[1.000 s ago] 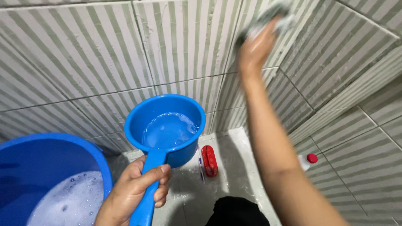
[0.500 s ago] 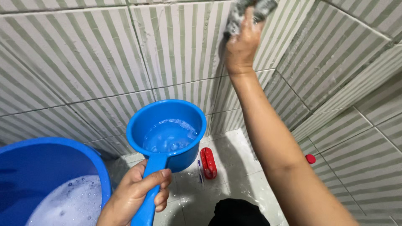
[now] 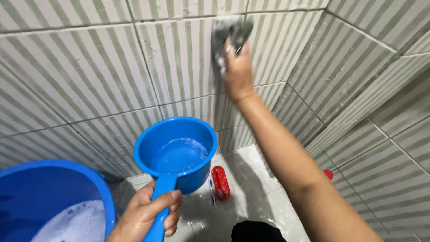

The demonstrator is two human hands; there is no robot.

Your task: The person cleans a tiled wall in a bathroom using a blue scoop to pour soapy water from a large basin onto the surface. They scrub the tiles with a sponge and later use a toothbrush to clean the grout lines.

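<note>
Striped green-and-white wall tiles (image 3: 80, 76) fill most of the view, meeting at a corner on the right, with dark grout lines running between them. Below, pale floor tiles (image 3: 251, 179) look wet and glossy. At lower left sits a large blue bucket (image 3: 53, 183) holding foamy water. The person's left hand (image 3: 145, 217) is clenched around the handle of a blue dipper (image 3: 174, 150), held level above the floor just right of the bucket, with soapy water pooled inside. The right arm stretches up across the frame, and the right hand (image 3: 237, 71) presses a grey scrubbing pad (image 3: 230, 38) flat against the wall tile, fingers gripping it. On the floor near the wall lies a red brush (image 3: 221, 181), and a small red cap (image 3: 329, 174) peeks out from behind the forearm.
</note>
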